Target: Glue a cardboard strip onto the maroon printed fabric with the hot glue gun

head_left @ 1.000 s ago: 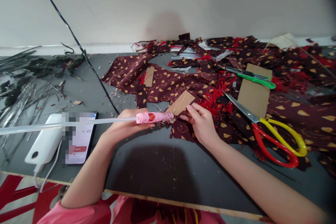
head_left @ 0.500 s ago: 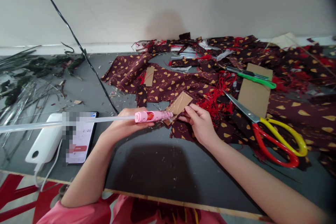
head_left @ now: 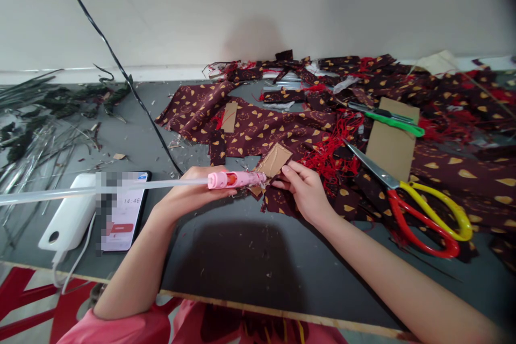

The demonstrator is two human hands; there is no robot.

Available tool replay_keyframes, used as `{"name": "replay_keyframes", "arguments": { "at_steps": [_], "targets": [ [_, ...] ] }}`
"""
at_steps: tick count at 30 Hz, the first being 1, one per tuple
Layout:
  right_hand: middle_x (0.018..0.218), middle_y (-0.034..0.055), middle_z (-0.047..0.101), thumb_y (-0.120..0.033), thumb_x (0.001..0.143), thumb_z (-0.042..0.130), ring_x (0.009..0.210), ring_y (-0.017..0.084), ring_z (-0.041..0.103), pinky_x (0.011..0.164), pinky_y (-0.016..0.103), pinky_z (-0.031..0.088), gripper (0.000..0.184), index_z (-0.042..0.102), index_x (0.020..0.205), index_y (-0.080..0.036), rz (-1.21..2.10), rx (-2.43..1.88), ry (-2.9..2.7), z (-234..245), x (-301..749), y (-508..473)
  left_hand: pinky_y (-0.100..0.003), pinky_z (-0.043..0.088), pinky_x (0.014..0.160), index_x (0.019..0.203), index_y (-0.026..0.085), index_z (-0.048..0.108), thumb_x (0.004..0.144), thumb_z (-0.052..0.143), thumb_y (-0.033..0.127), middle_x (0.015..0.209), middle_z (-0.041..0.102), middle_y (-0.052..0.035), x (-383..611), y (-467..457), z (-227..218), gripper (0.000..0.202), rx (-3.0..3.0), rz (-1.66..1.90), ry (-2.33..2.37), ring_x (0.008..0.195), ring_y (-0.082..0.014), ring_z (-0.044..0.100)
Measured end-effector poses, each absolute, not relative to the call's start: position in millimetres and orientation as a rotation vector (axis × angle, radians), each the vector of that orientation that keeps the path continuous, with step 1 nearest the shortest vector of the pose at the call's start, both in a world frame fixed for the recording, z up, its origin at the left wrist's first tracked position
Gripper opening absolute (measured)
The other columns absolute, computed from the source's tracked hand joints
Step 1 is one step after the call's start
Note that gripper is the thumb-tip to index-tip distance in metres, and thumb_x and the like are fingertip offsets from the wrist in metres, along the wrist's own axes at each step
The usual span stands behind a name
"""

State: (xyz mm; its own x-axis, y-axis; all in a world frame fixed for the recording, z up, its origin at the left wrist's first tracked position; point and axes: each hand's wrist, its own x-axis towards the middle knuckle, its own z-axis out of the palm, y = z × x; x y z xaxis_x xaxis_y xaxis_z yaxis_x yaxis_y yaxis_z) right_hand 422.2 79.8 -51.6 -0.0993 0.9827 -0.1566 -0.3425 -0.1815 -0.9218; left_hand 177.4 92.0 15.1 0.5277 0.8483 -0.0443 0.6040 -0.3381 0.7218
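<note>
The counter [head_left: 234, 271] is stretching from the left hand [head_left: 197, 191] and right hand [head_left: 305, 185] to its pale front edge [head_left: 282, 315], while yellow-patterned maroon fabric [head_left: 278, 126] is crowding beyond them. Red-and-yellow scissors [head_left: 395, 184] are lying right of the right hand. The left hand is gripping a pink glue gun [head_left: 236, 179], which is holding a translucent glue stick [head_left: 161, 185]. The right hand is pinching a ridged tan cardboard piece [head_left: 276, 159] beside the nozzle [head_left: 261, 177].

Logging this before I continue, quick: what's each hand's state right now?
Left hand: closed, holding a pink, tube-shaped glue gun; grip partly hidden.
Right hand: closed, pinching a small brown rectangular cardboard piece near its edge.
</note>
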Motion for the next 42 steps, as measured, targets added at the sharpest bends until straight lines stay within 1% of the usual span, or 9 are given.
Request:
{"name": "replay_keyframes", "arguments": {
  "at_steps": [7, 14, 19, 24, 27, 31, 36, 40, 42],
  "targets": [
    [0.082, -0.0013, 0.069, -0.042, 0.080, 0.067, 0.077, 0.013, 0.064, 0.074, 0.031, 0.060, 0.019, 0.072, 0.084, -0.024, 1.532, -1.050, -0.903, -49.2, 422.1, 79.4, -0.023, 0.040, 0.061, 0.076, 0.014, 0.058, 0.084, 0.061, 0.037, 0.072, 0.059, -0.0005, 175.7, 93.4, 12.6, 0.024, 2.068, 0.433, 1.186, 0.066, -0.0122, 0.053],
    [0.083, -0.0010, 0.069, -0.042, 0.081, 0.065, 0.078, 0.013, 0.065, 0.076, 0.033, 0.060, 0.019, 0.072, 0.087, -0.025, 1.582, -1.034, -0.948, -48.9, 421.8, 79.0, -0.023, 0.037, 0.057, 0.071, 0.015, 0.054, 0.085, 0.060, 0.040, 0.067, 0.053, 0.0011, 175.0, 93.5, 9.9, 0.029, 2.161, 0.490, 1.168, 0.061, -0.0106, 0.049],
    [0.082, -0.0011, 0.069, -0.043, 0.080, 0.066, 0.080, 0.014, 0.065, 0.076, 0.033, 0.060, 0.020, 0.072, 0.083, -0.024, 1.595, -1.034, -0.973, -47.9, 421.5, 78.9, -0.021, 0.038, 0.054, 0.071, 0.015, 0.053, 0.082, 0.062, 0.046, 0.065, 0.052, 0.0022, 173.7, 92.9, 6.7, 0.034, 2.103, 0.506, 1.230, 0.058, -0.0094, 0.047],
    [0.092, -0.0001, 0.071, -0.044, 0.080, 0.065, 0.087, 0.016, 0.067, 0.079, 0.034, 0.060, 0.022, 0.073, 0.089, -0.026, 1.632, -1.015, -0.989, -44.8, 420.4, 78.2, -0.021, 0.039, 0.055, 0.071, 0.016, 0.055, 0.082, 0.061, 0.051, 0.065, 0.054, 0.0016, 172.5, 92.8, 4.3, 0.037, 2.123, 0.533, 1.237, 0.058, -0.0097, 0.049],
    [0.096, -0.0004, 0.072, -0.043, 0.081, 0.065, 0.088, 0.015, 0.067, 0.079, 0.033, 0.060, 0.022, 0.073, 0.094, -0.027, 1.651, -1.001, -1.005, -45.0, 420.5, 77.8, -0.021, 0.039, 0.055, 0.072, 0.016, 0.056, 0.082, 0.060, 0.051, 0.066, 0.054, 0.0015, 172.5, 93.3, 4.5, 0.037, 2.135, 0.558, 1.215, 0.058, -0.0097, 0.049],
    [0.102, -0.0002, 0.071, -0.041, 0.084, 0.062, 0.093, 0.015, 0.067, 0.078, 0.031, 0.060, 0.023, 0.073, 0.100, -0.029, 1.673, -0.990, -1.041, -46.3, 421.4, 77.3, -0.021, 0.036, 0.053, 0.071, 0.016, 0.055, 0.082, 0.062, 0.048, 0.064, 0.053, 0.0025, 172.6, 93.7, 6.8, 0.035, 2.128, 0.557, 1.229, 0.056, -0.0092, 0.047],
    [0.102, -0.0011, 0.072, -0.038, 0.086, 0.060, 0.087, 0.012, 0.067, 0.075, 0.024, 0.059, 0.022, 0.072, 0.103, -0.030, 1.741, -0.962, -1.095, -44.2, 422.5, 77.3, -0.021, 0.034, 0.053, 0.068, 0.016, 0.053, 0.081, 0.063, 0.046, 0.062, 0.050, 0.0039, 172.3, 93.7, 9.3, 0.034, 2.142, 0.554, 1.251, 0.054, -0.0084, 0.044],
    [0.099, 0.0009, 0.073, -0.040, 0.085, 0.061, 0.081, 0.012, 0.068, 0.075, 0.027, 0.059, 0.026, 0.072, 0.104, -0.027, 1.798, -0.944, -1.110, -42.3, 422.7, 77.7, -0.021, 0.036, 0.053, 0.069, 0.016, 0.054, 0.082, 0.064, 0.042, 0.062, 0.051, 0.0035, 173.1, 92.6, 11.9, 0.031, 2.130, 0.569, 1.221, 0.055, -0.0086, 0.046],
    [0.098, 0.0016, 0.073, -0.041, 0.085, 0.061, 0.082, 0.013, 0.068, 0.075, 0.028, 0.059, 0.027, 0.071, 0.105, -0.026, 1.816, -0.945, -1.114, -42.1, 422.8, 77.9, -0.021, 0.037, 0.054, 0.070, 0.015, 0.056, 0.082, 0.064, 0.041, 0.063, 0.052, 0.0031, 173.7, 91.7, 13.0, 0.029, 2.116, 0.573, 1.220, 0.057, -0.0087, 0.047]
  ]
}}
